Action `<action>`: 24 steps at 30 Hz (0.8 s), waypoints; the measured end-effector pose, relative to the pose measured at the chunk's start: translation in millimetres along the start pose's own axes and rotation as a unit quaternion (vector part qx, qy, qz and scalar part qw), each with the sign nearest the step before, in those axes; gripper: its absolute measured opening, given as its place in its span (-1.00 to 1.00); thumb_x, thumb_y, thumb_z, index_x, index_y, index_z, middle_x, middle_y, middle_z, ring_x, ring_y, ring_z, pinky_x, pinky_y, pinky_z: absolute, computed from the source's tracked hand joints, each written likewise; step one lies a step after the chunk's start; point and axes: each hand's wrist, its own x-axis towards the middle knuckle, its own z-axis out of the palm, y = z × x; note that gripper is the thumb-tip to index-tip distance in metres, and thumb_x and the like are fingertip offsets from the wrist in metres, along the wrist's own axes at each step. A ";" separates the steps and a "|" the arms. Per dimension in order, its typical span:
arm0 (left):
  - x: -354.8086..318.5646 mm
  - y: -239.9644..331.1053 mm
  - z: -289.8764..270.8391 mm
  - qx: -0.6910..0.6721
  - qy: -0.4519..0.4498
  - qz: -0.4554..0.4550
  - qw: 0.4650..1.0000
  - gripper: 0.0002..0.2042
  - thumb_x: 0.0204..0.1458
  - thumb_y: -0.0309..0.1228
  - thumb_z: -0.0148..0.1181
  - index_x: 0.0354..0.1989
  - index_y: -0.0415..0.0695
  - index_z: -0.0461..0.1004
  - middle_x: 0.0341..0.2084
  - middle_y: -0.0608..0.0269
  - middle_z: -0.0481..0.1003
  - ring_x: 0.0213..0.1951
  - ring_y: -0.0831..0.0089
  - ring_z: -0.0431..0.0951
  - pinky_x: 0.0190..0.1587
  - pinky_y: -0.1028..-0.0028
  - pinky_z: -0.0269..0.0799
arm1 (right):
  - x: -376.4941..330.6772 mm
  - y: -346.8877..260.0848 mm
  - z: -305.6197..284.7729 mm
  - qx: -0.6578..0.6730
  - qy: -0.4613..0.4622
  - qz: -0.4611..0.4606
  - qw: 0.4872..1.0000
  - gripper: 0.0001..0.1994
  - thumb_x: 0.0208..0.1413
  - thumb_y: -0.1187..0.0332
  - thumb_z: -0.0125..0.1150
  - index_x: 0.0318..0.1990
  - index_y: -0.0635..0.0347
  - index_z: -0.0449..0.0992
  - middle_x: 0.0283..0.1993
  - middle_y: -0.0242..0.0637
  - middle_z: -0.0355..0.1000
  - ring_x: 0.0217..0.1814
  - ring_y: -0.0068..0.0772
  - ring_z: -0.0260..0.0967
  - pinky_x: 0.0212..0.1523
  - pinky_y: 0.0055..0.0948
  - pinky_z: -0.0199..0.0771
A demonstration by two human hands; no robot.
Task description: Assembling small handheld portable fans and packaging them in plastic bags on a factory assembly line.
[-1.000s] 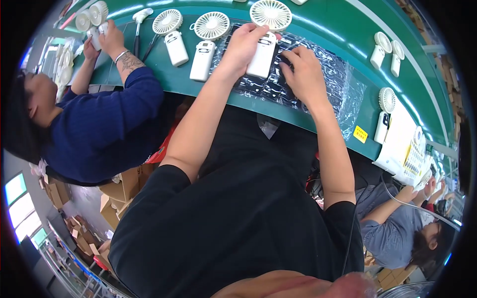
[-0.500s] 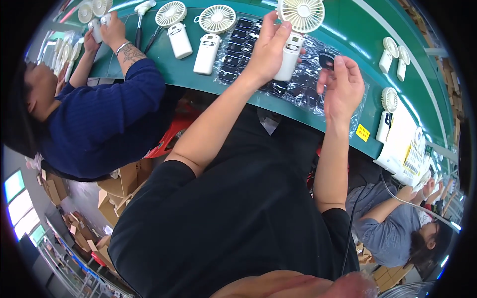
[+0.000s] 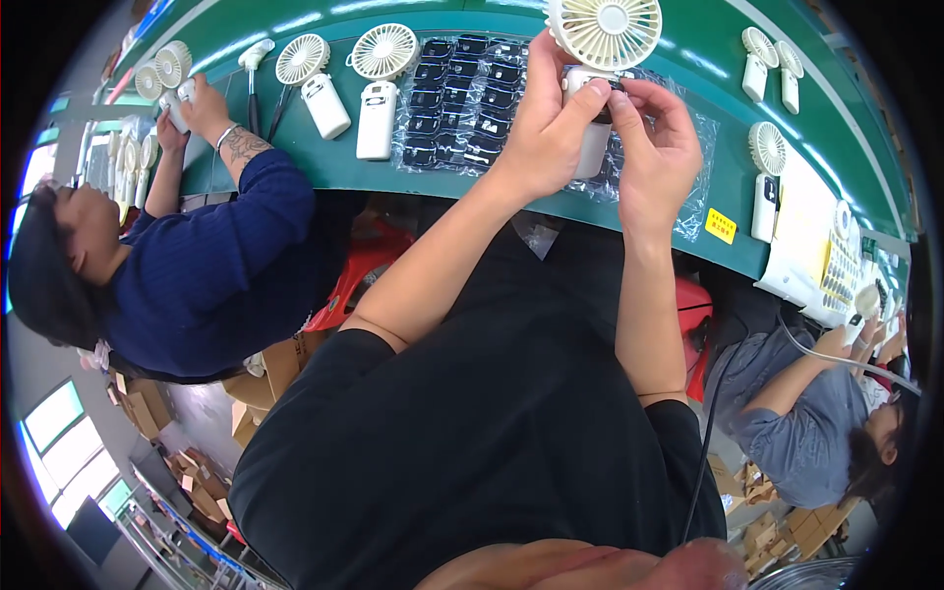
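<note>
A cream handheld fan (image 3: 612,22) is in my left hand (image 3: 553,138), which wraps round the handle from the left with the thumb across its front. The round grille points up and away from me. My right hand (image 3: 657,157) pinches a small black panel (image 3: 616,87) against the upper front of the handle, just below the grille. Fingers and thumbs cover most of that panel. Under both hands lies a clear plastic sheet with rows of glossy black panels (image 3: 472,98).
Two more fans, one nearer (image 3: 376,123) and one further left (image 3: 326,106), lie on the green table (image 3: 359,177). A hammer (image 3: 254,84) lies beyond them. Right are a yellow label (image 3: 721,226) and another fan (image 3: 765,206). People work on both sides.
My right hand has moved left and brought the black panel from beside the fan onto its handle. My left thumb now presses there too. The view has shifted slightly.
</note>
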 end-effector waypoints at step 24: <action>-75.6 41.0 15.1 -0.068 -0.016 0.022 0.997 -0.50 0.27 -0.45 0.00 0.34 -0.25 0.03 0.17 0.11 0.27 0.20 0.41 0.28 0.29 0.39 0.14 | -76.8 -39.6 -9.2 -0.027 -0.036 -0.005 0.999 -0.76 0.18 0.48 0.28 -0.03 0.34 0.48 -0.09 -0.31 0.44 -0.14 -0.65 0.38 -0.10 -0.61 0.40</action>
